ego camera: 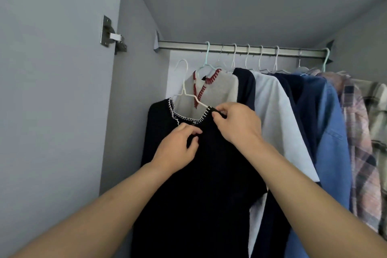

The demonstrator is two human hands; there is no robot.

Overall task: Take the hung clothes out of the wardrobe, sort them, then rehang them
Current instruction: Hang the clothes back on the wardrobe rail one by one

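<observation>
Black sweater neckline pinched by left hand, right hand; hung shirts crowd right.

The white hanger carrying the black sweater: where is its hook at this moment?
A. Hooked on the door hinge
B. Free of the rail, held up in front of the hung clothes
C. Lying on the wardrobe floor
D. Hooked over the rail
B: the white hanger's hook sits below the rail, while both hands pinch the black sweater at its neckline.
</observation>
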